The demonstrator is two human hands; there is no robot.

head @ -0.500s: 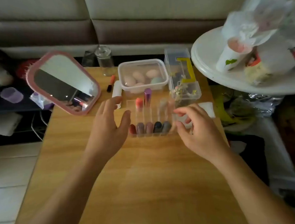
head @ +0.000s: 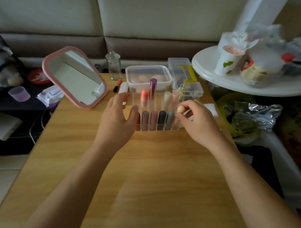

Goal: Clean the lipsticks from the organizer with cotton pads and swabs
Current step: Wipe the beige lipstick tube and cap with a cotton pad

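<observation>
Cleaning not begun: right hand (head: 198, 123) pinches beige lipstick (head: 180, 109) at organizer's (head: 157, 128) front-right corner, left hand (head: 115, 122) rests loose-fingered against its left wall, other lipsticks (head: 153, 119) slotted, cotton pads (head: 210, 109) untouched.

Near half of light wooden table (head: 149, 182) free, clear acrylic organizer (head: 156, 128) hemmed by left hand (head: 115, 120) and right hand (head: 198, 122) pinching beige lipstick (head: 180, 109), pink-framed tilted mirror (head: 75, 77) far left, lidded clear plastic box (head: 147, 67) just behind, round white side table (head: 214, 84) crowding right edge.
</observation>
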